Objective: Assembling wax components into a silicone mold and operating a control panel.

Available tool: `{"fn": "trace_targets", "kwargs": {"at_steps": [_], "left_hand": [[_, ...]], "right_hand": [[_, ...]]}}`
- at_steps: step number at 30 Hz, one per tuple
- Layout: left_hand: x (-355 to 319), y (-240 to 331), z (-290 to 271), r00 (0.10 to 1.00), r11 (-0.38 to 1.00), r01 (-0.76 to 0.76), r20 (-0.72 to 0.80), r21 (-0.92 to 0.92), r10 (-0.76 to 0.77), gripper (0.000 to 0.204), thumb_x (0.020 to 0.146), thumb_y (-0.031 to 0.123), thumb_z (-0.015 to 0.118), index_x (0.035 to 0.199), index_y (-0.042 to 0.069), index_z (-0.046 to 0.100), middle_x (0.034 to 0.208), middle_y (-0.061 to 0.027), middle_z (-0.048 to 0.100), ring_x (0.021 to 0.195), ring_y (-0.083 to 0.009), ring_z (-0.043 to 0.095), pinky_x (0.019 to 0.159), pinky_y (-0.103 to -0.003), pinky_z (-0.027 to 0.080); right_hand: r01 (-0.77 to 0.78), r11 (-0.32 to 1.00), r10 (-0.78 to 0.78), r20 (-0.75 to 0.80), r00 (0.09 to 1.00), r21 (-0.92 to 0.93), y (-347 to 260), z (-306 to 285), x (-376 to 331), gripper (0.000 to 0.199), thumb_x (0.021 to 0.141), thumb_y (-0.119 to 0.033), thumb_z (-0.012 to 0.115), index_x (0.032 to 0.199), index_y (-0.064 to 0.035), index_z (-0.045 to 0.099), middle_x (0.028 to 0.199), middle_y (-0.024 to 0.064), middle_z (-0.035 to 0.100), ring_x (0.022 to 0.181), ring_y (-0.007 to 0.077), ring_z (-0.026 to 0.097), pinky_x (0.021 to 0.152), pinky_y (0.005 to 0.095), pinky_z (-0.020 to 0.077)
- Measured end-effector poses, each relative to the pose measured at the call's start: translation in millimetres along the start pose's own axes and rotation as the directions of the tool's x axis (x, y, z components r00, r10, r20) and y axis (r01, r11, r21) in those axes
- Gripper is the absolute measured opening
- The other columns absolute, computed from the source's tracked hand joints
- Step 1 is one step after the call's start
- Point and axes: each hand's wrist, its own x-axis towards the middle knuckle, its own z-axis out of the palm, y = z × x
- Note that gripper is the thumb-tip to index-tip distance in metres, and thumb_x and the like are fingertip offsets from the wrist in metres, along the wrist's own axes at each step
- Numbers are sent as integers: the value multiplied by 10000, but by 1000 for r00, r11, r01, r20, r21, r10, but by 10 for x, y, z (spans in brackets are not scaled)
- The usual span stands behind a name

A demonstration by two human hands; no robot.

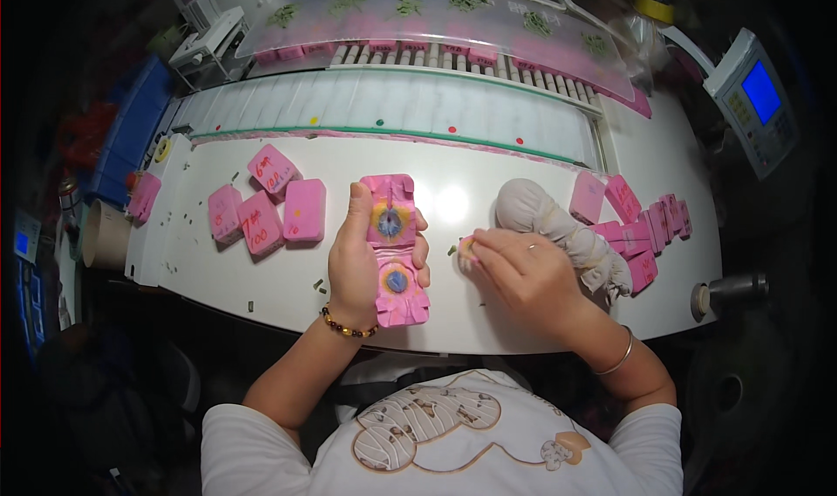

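Observation:
My left hand [353, 261] is wrapped round a pink rubber mold [402, 313] that lies open lengthwise, its two halves one above the other. Each half has a round blue hollow ringed with yellow. To the right, my right hand [527, 278] pinches a small pink and yellow piece [468, 250] close to the white tabletop; my fingers hide part of it. Small green bits [452, 251] lie beside those fingertips. A knotted white cloth bundle [536, 214] rests just beyond my right hand.
Several pink blocks with red handwriting [261, 221] sit at the left, and more pink blocks [641, 234] crowd the right. Behind runs a white row of panels [349, 104] with a green edge. A device with a blue screen [761, 93] stands far right, a dark cylinder [737, 295] nearer.

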Motion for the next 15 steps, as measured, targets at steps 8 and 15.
{"fn": "trace_targets", "kwargs": {"at_steps": [8,15], "left_hand": [[47,-63,95,999,994,40,-31,-99,-44,590,1018,571,290,977,36,535,801,-115,593,500,-197,580,416,-330,521],[72,-58,167,996,989,86,3,-117,-87,577,1015,574,303,995,42,526,780,-103,585,535,-174,583,426,-326,529]], "right_hand": [[-76,964,41,-138,990,-256,346,-268,106,247,810,-55,664,1036,42,639,1185,179,644,1068,307,644,860,389,522],[-227,970,232,44,972,-90,305,-281,182,284,849,-56,652,1124,-6,606,1183,152,626,1083,333,610,875,400,493]]}}
